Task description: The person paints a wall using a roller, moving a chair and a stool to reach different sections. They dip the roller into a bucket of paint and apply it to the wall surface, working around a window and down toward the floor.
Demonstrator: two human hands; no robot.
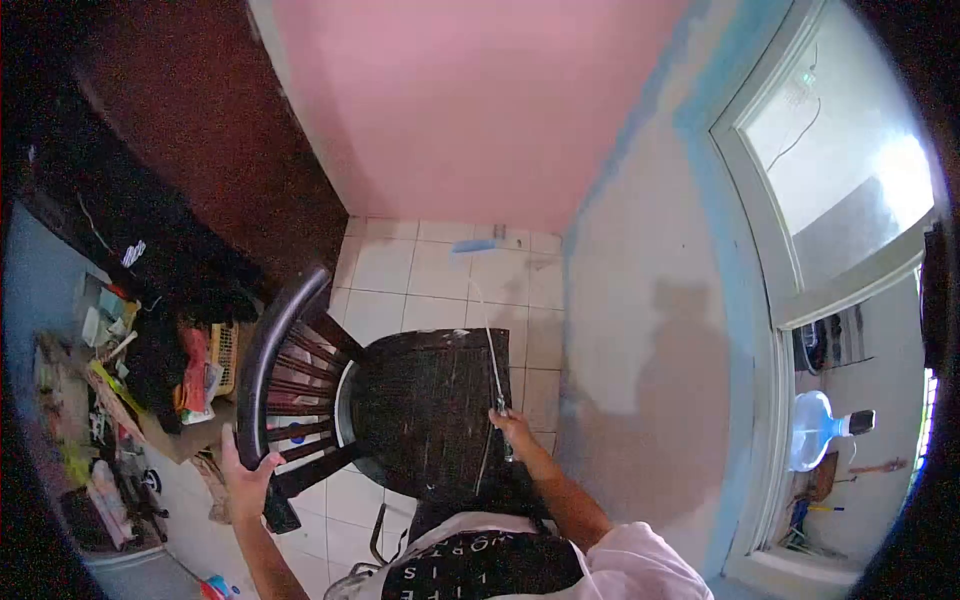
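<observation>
A dark wooden chair [432, 405] with a curved, slatted back stands right in front of me. My left hand [245, 475] grips the lower end of its back rail, with the thumb to one side and the fingers on the other. My right hand [512, 430] is closed around the handle of a paint roller [474, 246], near the right edge of the seat. From that hand a thin bent rod runs forward over the seat to the blue roller head, which appears above or on the floor tiles by the pink wall; contact cannot be made out.
Ahead is a pink wall [470, 110]. The pale right wall [650, 370] has blue paint strips along its edges and the window frame [785, 310]. A water bottle [812, 430] shows beyond it. A dark brown panel [200, 130] and a cluttered shelf with a yellow basket [224, 358] line the left.
</observation>
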